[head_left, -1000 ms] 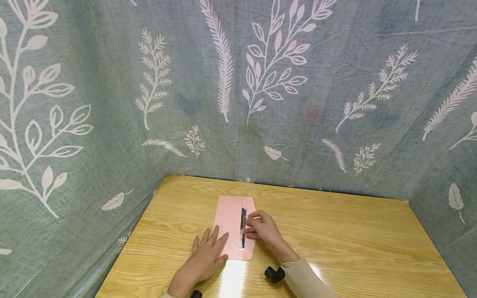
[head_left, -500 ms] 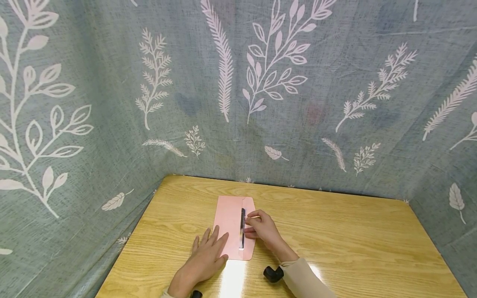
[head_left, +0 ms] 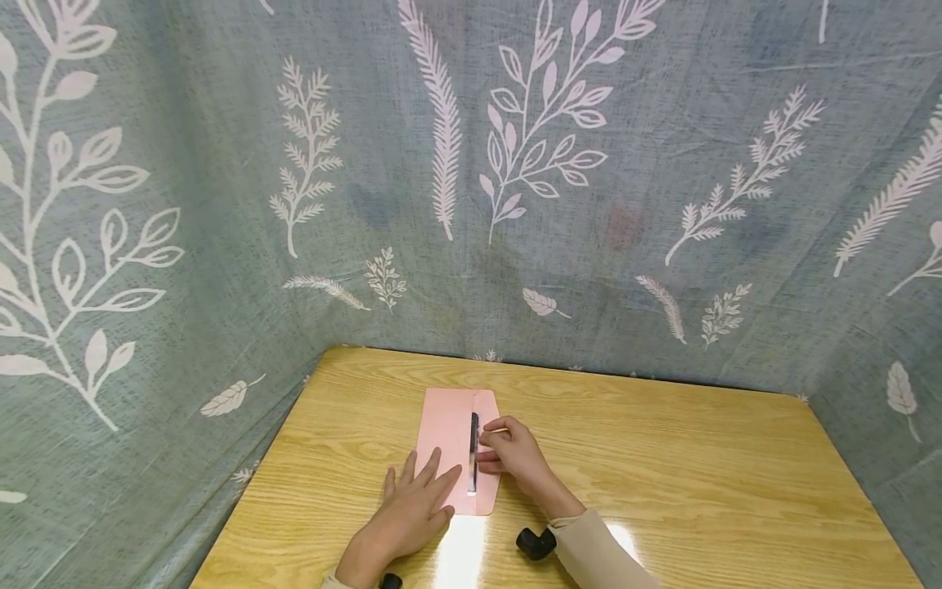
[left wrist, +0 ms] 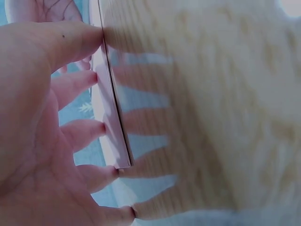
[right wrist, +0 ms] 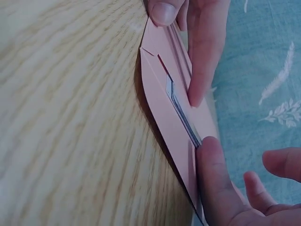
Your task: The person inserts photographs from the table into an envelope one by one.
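A pink envelope (head_left: 449,417) lies on the wooden table, its flap side facing right. From its opening a narrow strip of thin cards or pictures (head_left: 473,454) sticks out, dark with a pale end; their exact kind cannot be told. My left hand (head_left: 412,507) rests on the lower left of the envelope with spread, straight fingers. In the right wrist view, a fingertip (right wrist: 210,153) of my right hand (head_left: 518,458) touches the edge of the cards at the opening. The other right-hand fingers (right wrist: 282,162) stand apart from the envelope.
The wooden table (head_left: 662,458) extends well to the right of the envelope. A grey-green curtain with white leaf prints (head_left: 552,245) hangs behind and beside it. Black wrist-worn pieces (head_left: 536,543) show near both sleeves, and a bright glare lies at the front.
The envelope has shifted slightly left, and the strip of cards showing looks narrower. My right hand has moved a little left with it, while my left hand lies slightly farther right.
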A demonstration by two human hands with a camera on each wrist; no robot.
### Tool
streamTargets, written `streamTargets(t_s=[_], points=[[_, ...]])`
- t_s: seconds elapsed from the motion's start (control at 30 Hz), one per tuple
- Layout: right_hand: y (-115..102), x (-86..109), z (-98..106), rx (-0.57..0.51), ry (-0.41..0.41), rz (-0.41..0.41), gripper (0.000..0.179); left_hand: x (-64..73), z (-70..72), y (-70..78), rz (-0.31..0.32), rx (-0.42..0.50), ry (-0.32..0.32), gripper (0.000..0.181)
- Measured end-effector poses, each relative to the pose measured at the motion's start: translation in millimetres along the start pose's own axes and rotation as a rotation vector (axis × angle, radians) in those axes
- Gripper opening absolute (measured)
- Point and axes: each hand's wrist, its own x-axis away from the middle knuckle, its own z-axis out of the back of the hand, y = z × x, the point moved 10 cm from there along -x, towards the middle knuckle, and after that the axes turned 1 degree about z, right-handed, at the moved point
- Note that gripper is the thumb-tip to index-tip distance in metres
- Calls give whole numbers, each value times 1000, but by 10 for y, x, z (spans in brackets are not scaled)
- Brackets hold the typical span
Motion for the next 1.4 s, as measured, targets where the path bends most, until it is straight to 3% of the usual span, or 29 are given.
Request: streamTargets(t_s=[0.5,1.1,1.4], points=[[-49,-25,3,18,9,10,32,-67,2,-15,-16,-10,3,56],[-24,15,32,34,-42,16,29,-93,25,-41,-16,-3,15,57],[-112,142,165,31,-81,63,30,-91,177,-66,-2,-45,92,54]])
